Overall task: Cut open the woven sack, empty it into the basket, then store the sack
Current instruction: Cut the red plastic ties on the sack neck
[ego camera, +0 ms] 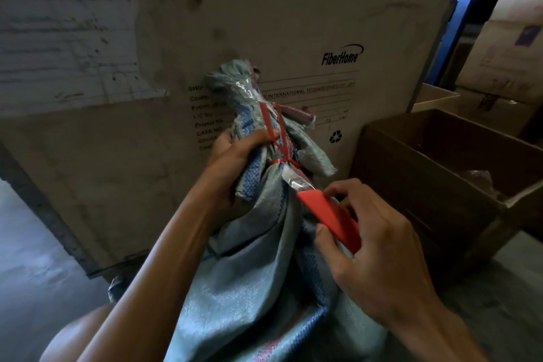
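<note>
Filling the background is a big pale crate point(264, 23) printed with "FiberHome" and shipping lines, in a dim storeroom with a grey floor point(35, 258) showing at the crate's lower left. A sheet of paper point(64, 38) is stuck on the crate's face, upper left. Just right of the crate sits an open brown cardboard box point(426, 173).

Directly in front of the crate stands the woven sack point(258, 288), grey-blue, its bunched neck rising against the printed face. A red string point(280, 160) is wound and knotted around that neck.

The left hand point(235, 161) has its grip wrapped around the neck of the sack, fingers curled over the cloth just above the knot. The right hand point(379, 250) has its grip pinched on a red utility knife point(332, 214), thumb under the handle and fingers along the far side. The blade point(293, 181) is out and points up toward the crate, its tip at the knotted string.
</note>
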The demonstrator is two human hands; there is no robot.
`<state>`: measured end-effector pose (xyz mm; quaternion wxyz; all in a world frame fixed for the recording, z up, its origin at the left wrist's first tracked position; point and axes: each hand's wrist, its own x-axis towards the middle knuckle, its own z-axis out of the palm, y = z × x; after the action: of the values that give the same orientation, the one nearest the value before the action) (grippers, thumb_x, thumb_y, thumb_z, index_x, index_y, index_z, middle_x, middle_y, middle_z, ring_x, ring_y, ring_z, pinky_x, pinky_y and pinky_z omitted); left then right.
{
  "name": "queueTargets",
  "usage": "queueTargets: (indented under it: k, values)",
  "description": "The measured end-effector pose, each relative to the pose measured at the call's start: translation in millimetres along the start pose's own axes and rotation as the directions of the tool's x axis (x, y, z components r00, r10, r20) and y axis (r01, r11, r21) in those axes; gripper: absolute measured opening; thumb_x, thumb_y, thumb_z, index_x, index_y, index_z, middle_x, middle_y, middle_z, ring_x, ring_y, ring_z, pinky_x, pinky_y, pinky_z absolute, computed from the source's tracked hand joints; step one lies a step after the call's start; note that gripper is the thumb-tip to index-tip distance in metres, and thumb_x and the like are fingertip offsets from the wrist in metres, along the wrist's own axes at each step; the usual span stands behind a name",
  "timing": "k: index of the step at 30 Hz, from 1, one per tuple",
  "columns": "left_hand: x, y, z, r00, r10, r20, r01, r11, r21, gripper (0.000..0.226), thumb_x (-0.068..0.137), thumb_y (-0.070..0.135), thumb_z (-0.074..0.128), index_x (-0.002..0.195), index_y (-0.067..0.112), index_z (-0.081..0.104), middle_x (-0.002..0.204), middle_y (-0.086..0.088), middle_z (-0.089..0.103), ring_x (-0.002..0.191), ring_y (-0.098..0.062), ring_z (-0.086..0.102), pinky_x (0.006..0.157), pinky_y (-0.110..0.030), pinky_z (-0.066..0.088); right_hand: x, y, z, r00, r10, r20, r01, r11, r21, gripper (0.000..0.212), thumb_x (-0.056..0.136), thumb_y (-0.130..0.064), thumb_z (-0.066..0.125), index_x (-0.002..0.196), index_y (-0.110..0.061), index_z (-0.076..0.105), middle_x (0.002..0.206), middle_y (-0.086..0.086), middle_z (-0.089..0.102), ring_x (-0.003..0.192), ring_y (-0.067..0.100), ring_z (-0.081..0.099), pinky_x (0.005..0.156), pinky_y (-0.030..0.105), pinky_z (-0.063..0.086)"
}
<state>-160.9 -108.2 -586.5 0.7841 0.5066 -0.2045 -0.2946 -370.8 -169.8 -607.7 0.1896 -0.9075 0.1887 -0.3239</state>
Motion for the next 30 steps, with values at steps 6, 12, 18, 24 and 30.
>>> queueTargets:
  k: [6, 12, 18, 24, 30]
  values:
    - [3.2, -1.9, 2.0, 0.997, 0.066, -0.047, -0.061, 0.993, 0.103, 0.048, 0.082, 0.010, 0.080, 0.125, 0.000, 0.061, 0.107, -0.020, 0.077, 0.083, -0.028, 0.077, 0.073, -0.036, 0.062, 0.0, -1.7, 0.6, 1.000, -0.006, -0.005, 0.006, 0.999, -0.033, 0.037, 0.084, -0.046, 0.064, 0.115, -0.037, 0.047, 0.097, -0.014, 0.055, 0.077, -0.001, 0.058, 0.060, 0.012, 0.047]
    - [3.2, -4.3, 2.5, 0.997, 0.061, -0.058, -0.052, 0.989, 0.141, 0.051, 0.080, 0.015, 0.082, 0.125, 0.006, 0.060, 0.111, -0.019, 0.076, 0.095, -0.035, 0.077, 0.084, -0.048, 0.063, -0.4, -1.4, -1.4, 0.999, -0.011, -0.040, 0.010, 1.000, -0.019, 0.033, 0.084, -0.043, 0.066, 0.111, -0.037, 0.049, 0.093, -0.015, 0.055, 0.073, 0.002, 0.059, 0.061, 0.021, 0.054]
    - [2.4, -4.5, 3.8, 0.994, 0.062, -0.085, -0.050, 0.989, 0.137, 0.052, 0.079, 0.016, 0.083, 0.125, 0.007, 0.060, 0.111, -0.018, 0.077, 0.095, -0.035, 0.077, 0.085, -0.048, 0.063, 1.0, -3.5, -5.2, 0.997, -0.010, -0.071, 0.008, 1.000, -0.028, 0.029, 0.080, -0.044, 0.063, 0.104, -0.035, 0.050, 0.086, -0.013, 0.056, 0.069, 0.004, 0.058, 0.057, 0.021, 0.052]
    - [-2.4, -2.8, 7.8, 0.994, 0.070, -0.078, -0.057, 0.987, 0.153, 0.050, 0.081, 0.014, 0.081, 0.125, 0.009, 0.059, 0.110, -0.016, 0.077, 0.091, -0.031, 0.078, 0.076, -0.040, 0.064, 1.8, -3.7, -5.6, 0.998, -0.012, -0.058, 0.009, 0.999, -0.041, 0.028, 0.081, -0.044, 0.062, 0.104, -0.034, 0.051, 0.084, -0.012, 0.056, 0.065, 0.004, 0.058, 0.055, 0.022, 0.053]
    - [-4.3, -2.0, 9.7, 0.992, 0.092, -0.088, -0.075, 0.981, 0.178, 0.052, 0.080, 0.014, 0.083, 0.125, 0.010, 0.059, 0.111, -0.014, 0.077, 0.093, -0.031, 0.078, 0.085, -0.049, 0.063, 2.1, -3.5, -7.0, 0.998, -0.009, -0.064, 0.005, 0.997, -0.071, 0.028, 0.080, -0.046, 0.061, 0.103, -0.034, 0.052, 0.081, -0.013, 0.055, 0.064, 0.001, 0.055, 0.055, 0.011, 0.043]
